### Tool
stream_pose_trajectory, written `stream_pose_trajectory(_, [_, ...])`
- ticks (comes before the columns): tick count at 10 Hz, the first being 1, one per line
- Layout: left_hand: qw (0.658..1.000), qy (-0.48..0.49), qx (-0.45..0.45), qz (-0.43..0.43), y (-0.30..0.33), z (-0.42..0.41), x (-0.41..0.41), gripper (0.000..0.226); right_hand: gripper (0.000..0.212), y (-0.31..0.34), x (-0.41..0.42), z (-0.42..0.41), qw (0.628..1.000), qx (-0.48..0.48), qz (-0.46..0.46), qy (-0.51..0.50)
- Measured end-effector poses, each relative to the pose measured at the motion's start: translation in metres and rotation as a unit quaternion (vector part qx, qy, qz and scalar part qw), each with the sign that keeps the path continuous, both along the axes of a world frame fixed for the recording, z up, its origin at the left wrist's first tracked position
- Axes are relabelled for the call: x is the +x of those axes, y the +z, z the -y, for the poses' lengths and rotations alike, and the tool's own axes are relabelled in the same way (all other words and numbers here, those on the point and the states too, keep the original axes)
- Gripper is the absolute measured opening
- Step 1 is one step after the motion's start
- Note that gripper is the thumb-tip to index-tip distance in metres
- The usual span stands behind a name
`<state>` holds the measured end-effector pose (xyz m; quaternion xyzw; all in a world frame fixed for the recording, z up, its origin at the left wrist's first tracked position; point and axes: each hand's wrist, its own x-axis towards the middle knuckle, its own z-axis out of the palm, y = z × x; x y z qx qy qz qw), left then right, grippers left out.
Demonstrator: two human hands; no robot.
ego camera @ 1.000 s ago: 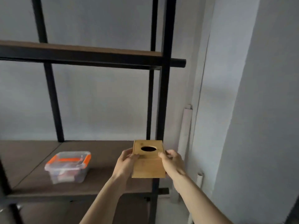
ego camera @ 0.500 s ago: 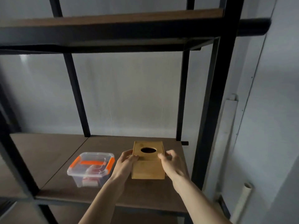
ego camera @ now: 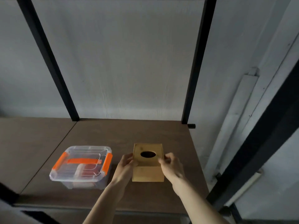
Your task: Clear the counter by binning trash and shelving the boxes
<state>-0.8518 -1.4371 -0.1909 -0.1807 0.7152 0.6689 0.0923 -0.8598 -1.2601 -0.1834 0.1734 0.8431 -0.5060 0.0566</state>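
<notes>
Both hands, left hand (ego camera: 125, 165) and right hand (ego camera: 171, 165), are pinching the wooden box (ego camera: 148, 162) by opposite sides to keep it level over the shelf (ego camera: 100, 135), with the clear bin (ego camera: 80, 165) just left of the grip.

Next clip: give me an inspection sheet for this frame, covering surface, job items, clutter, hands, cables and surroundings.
Surface: brown shelf board, mostly bare, in a black metal frame.
Job items: wooden box with an oval hole on top, over the right part of the board; clear plastic container with orange latches and handle, lid on, to its left, apart.
Clutter: nothing seen.
Hands: left hand and right hand grip the wooden box's opposite sides.
Cables: nothing seen.
Surroundings: grey wall behind; white conduit at right.
</notes>
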Motion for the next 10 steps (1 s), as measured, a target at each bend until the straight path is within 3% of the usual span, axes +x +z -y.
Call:
stream_pose_trajectory(3, [0.994, -0.069, -0.070, 0.049, -0.072, 0.038, -0.029, 0.042, 0.017, -0.059, -0.008, 0.035, 0.998, 0.018, 0.058, -0.015])
stream_pose_trajectory(6, [0.986, -0.090, -0.130, 0.052, -0.146, 0.057, -0.034, 0.048, 0.032, -0.086, 0.000, 0.050, 0.996, 0.032, 0.079, 0.034])
stream_pose_trajectory(8, [0.981, -0.135, -0.134, 0.029, -0.129, 0.050, -0.027, 0.058, 0.057, -0.091, 0.009, 0.052, 0.993, -0.018, 0.105, 0.049])
stream_pose_trajectory(9, [0.974, -0.159, -0.155, 0.031, -0.120, 0.049, -0.017, 0.061, 0.073, -0.088, 0.012, 0.052, 0.991, 0.025, 0.106, 0.071])
stream_pose_trajectory(10, [0.959, -0.169, -0.229, -0.007, -0.114, 0.052, -0.009, 0.062, 0.072, -0.078, 0.020, 0.051, 0.974, 0.191, 0.061, 0.103])
